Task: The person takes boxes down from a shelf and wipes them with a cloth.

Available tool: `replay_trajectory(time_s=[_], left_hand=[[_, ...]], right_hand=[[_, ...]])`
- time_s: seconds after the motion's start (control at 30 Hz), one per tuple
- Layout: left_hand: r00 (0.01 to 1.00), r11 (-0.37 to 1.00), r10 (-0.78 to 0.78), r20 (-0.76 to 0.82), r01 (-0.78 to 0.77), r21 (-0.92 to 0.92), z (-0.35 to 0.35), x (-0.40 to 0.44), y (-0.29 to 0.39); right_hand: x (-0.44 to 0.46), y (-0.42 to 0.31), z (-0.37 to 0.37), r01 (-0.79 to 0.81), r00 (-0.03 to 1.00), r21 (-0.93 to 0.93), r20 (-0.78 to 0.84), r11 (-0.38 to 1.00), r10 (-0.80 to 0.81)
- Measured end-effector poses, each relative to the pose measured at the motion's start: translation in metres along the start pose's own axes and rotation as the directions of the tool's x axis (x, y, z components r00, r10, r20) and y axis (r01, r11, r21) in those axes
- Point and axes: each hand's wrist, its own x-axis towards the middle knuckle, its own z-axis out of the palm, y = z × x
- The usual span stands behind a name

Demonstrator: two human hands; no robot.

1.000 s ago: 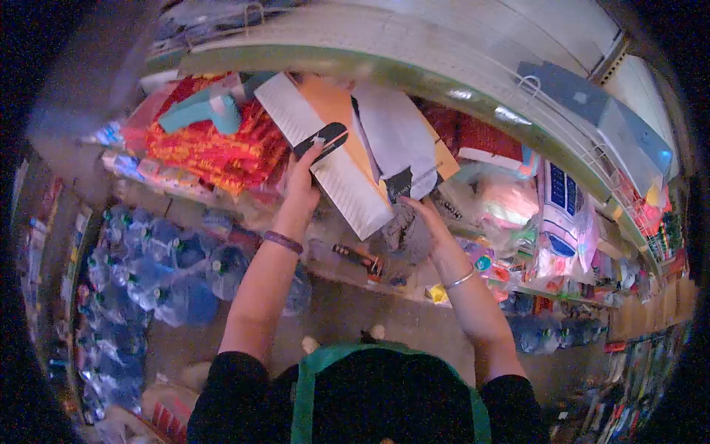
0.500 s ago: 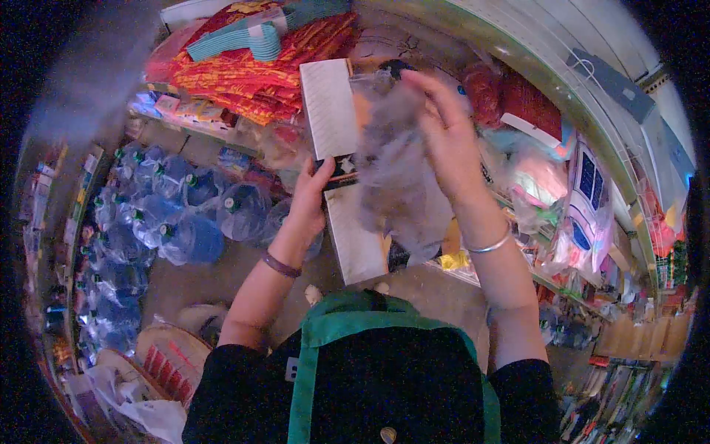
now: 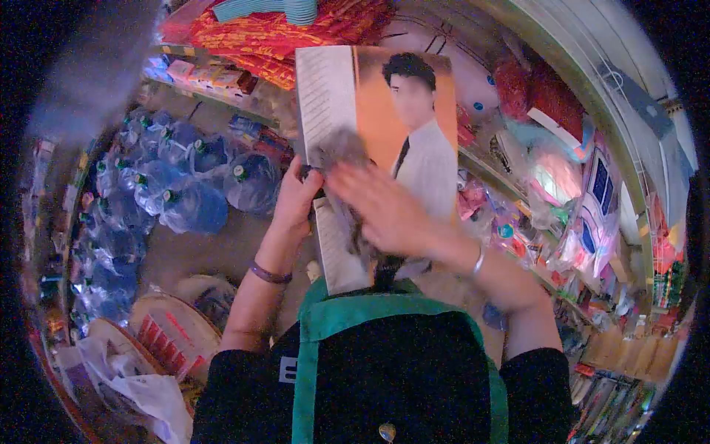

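A flat shirt box [image 3: 436, 174] stands tilted up before me. Its front is printed with an orange background and a person in a white shirt and dark tie, and a white strip runs down its left side. My left hand [image 3: 294, 200] grips the box by its left edge, thumb over the front. Pressed against the left part of the front is a crumpled grey cloth [image 3: 342, 146], thin and partly blurred. My right hand [image 3: 392, 214] lies over the cloth, its fingers pointing left and close to my left thumb. Part of the cloth hangs below my fingers.
Large water bottles [image 3: 194, 207] in plastic wrap stand on the floor to the left. Red and orange patterned fabric [image 3: 259, 44] lies on the shelf ahead. Plastic-wrapped goods [image 3: 555, 177] fill the right shelf. Round wooden-looking boards [image 3: 174, 333] lie at lower left.
My right hand has swept down and left with the grey cloth, from above the box's right side to its left part. The printed front is now largely uncovered. My left hand keeps its hold.
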Motion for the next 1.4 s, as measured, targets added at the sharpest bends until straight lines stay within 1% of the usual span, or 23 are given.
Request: replay_trajectory(time_s=[0.03, 0.1, 0.13, 0.23, 0.33, 0.37, 0.4, 0.43, 0.53, 0.63, 0.73, 0.83, 0.93, 0.97, 1.0, 1.03, 1.1, 1.13, 1.23, 1.27, 1.33, 1.37, 1.4], left_hand=[[0.997, 0.997, 0.072, -0.019, -0.072, -0.023, 0.006, -0.006, 0.008], [1.0, 0.997, 0.006, -0.023, -0.004, 0.071, 0.0, -0.009, 0.011], [1.0, 0.992, -0.028, -0.014, 0.029, 0.126, -0.001, -0.008, 0.013], [0.992, 0.973, 0.031, 0.126, -0.058, 0.223, 0.0, -0.021, 0.006], [0.997, 0.959, -0.072, -0.023, 0.076, 0.272, -0.003, -0.027, 0.007], [0.993, 0.954, -0.092, -0.072, 0.108, 0.281, -0.004, -0.026, 0.011], [0.997, 0.996, 0.073, -0.026, -0.072, 0.059, 0.003, -0.031, 0.019], [0.997, 0.992, 0.065, -0.031, -0.061, 0.112, 0.004, -0.033, 0.022], [0.999, 0.969, 0.002, -0.047, 0.01, 0.246, 0.0, -0.044, 0.02], [0.996, 0.947, -0.087, -0.015, 0.087, 0.309, 0.0, -0.047, 0.013], [0.992, 0.97, -0.103, -0.08, 0.118, 0.213, -0.005, -0.053, 0.008], [0.993, 0.975, -0.051, -0.105, 0.072, 0.21, -0.015, -0.053, 0.007], [0.997, 0.977, -0.035, -0.065, 0.047, 0.206, -0.013, -0.057, 0.014], [0.999, 0.979, -0.028, -0.036, 0.035, 0.201, -0.011, -0.054, 0.017], [1.0, 0.957, 0.02, 0.003, -0.02, 0.29, -0.018, -0.051, 0.006], [1.0, 0.96, 0.011, 0.019, -0.016, 0.279, -0.014, -0.052, 0.006], [0.999, 0.966, -0.01, 0.041, -0.001, 0.258, -0.006, -0.058, 0.009], [0.998, 0.969, -0.069, 0.013, 0.064, 0.238, -0.007, -0.061, 0.009], [0.997, 0.973, 0.039, -0.06, -0.025, 0.227, -0.021, -0.063, 0.003], [0.996, 0.965, -0.018, -0.086, 0.04, 0.26, -0.026, -0.06, -0.004], [0.998, 0.966, 0.029, -0.059, -0.013, 0.259, -0.018, -0.063, 0.001], [0.998, 0.964, 0.058, -0.029, -0.049, 0.263, -0.013, -0.061, 0.004], [1.0, 0.973, 0.006, 0.023, -0.011, 0.231, -0.011, -0.064, 0.003]], right_hand=[[-0.001, 0.004, 0.005, 0.019, 1.0, -0.054, -0.006, 0.998, -0.019], [-0.005, 0.009, 0.015, 0.041, 0.999, -0.145, -0.027, 0.989, -0.045], [0.009, 0.018, 0.013, 0.04, 0.982, -0.157, -0.178, 0.987, -0.068], [0.06, 0.035, -0.029, -0.072, 0.884, -0.254, -0.464, 0.965, -0.056], [0.056, 0.027, -0.002, 0.024, 0.904, -0.138, -0.42, 0.99, -0.081], [0.038, 0.012, 0.012, 0.073, 0.95, -0.05, -0.3, 0.996, -0.085], [0.012, -0.007, 0.023, 0.058, 0.969, -0.035, -0.238, 0.998, -0.064], [-0.004, -0.019, 0.028, 0.045, 0.985, -0.019, -0.167, 0.999, -0.047], [0.013, -0.011, 0.025, 0.032, 0.973, -0.095, -0.225, 0.995, -0.053], [0.066, 0.016, -0.009, -0.083, 0.863, -0.198, -0.504, 0.977, -0.029], [0.053, -0.003, -0.001, -0.126, 0.92, -0.21, -0.39, 0.97, 0.035], [-0.011, -0.028, 0.044, 0.054, 0.978, -0.111, -0.194, 0.992, -0.075], [0.006, -0.023, 0.026, 0.061, 0.96, -0.165, -0.26, 0.984, -0.103], [0.024, -0.015, 0.012, 0.009, 0.939, -0.221, -0.334, 0.975, -0.084], [0.048, -0.005, -0.005, -0.044, 0.912, -0.271, -0.405, 0.962, -0.073], [0.059, -0.001, -0.013, -0.096, 0.881, -0.312, -0.469, 0.945, -0.066], [0.054, -0.005, -0.006, -0.089, 0.906, -0.307, -0.42, 0.948, -0.051], [0.051, -0.006, -0.002, -0.086, 0.919, -0.308, -0.392, 0.947, -0.045], [-0.013, -0.036, 0.043, 0.079, 0.977, -0.058, -0.193, 0.995, -0.089], [-0.009, -0.033, 0.04, 0.099, 0.97, -0.107, -0.214, 0.989, -0.12], [0.003, -0.026, 0.028, 0.108, 0.953, -0.187, -0.26, 0.976, -0.155], [0.02, -0.017, 0.014, 0.05, 0.935, -0.223, -0.332, 0.973, -0.124], [0.044, -0.008, -0.005, -0.009, 0.911, -0.257, -0.401, 0.966, -0.099]])
